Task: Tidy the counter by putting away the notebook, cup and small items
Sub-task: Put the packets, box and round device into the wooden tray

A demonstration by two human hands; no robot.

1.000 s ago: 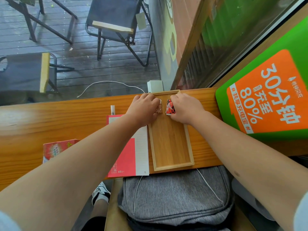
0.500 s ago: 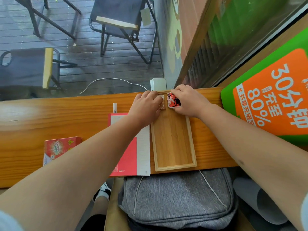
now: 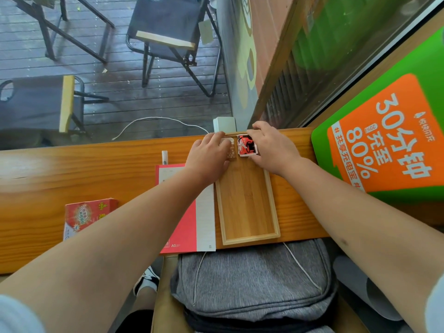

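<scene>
A shallow wooden tray [image 3: 274, 207] lies lengthwise on the wooden counter [image 3: 72, 169]. At its far end my right hand [image 3: 271, 147] grips a small red, black and white packet [image 3: 247, 145]. Beside it my left hand [image 3: 209, 157] holds a small pale, dotted item [image 3: 231, 150], mostly hidden under the fingers. A red and white A5 notebook [image 3: 192, 217] lies left of the tray, partly under my left forearm. No cup is in view.
A red printed box [image 3: 84, 215] lies at the counter's left. A small white stick [image 3: 164, 156] sits beyond the notebook. A white charger block [image 3: 224, 124] with its cable stands at the far edge. A grey backpack [image 3: 252, 282] rests below the counter. A green-orange sign [image 3: 384, 145] stands right.
Both hands slid their small items along the tray toward its far end and now rest against the far rim. The tray and notebook have not moved.
</scene>
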